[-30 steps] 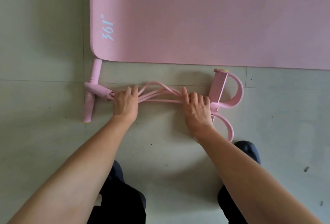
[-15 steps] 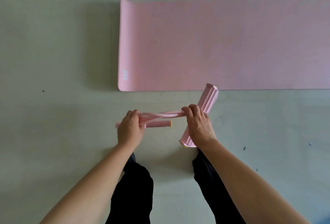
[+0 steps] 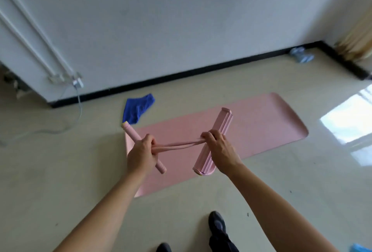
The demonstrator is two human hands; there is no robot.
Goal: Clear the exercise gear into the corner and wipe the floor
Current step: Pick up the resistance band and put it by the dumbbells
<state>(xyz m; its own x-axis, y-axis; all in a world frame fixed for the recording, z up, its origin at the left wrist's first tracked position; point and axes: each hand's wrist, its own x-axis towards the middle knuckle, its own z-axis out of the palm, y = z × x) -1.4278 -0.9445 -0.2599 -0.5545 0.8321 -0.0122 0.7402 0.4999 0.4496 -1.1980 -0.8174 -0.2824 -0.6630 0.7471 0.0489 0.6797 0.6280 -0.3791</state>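
I hold a pink pedal resistance band in the air above the pink yoga mat (image 3: pixel 261 129). My left hand (image 3: pixel 141 154) grips its round handle bar (image 3: pixel 130 133), which runs diagonally. My right hand (image 3: pixel 220 148) grips the flat pedal bar (image 3: pixel 223 123) where the tubes join it. The pink rubber tubes (image 3: pixel 177 145) stretch between both hands. A crumpled blue cloth (image 3: pixel 137 108) lies on the floor beyond the mat's left end.
A white wall with a black baseboard (image 3: pixel 181 74) runs behind the mat to a corner at the right, where a light blue object (image 3: pixel 301 54) lies. White pipes and a cable (image 3: pixel 78 95) are at the left. My shoe (image 3: pixel 216 223) stands on beige tiles.
I have stood up, lifting the band off the floor. The view rose from straight down at the mat to the wall and corner. The handle bar now angles up-left.
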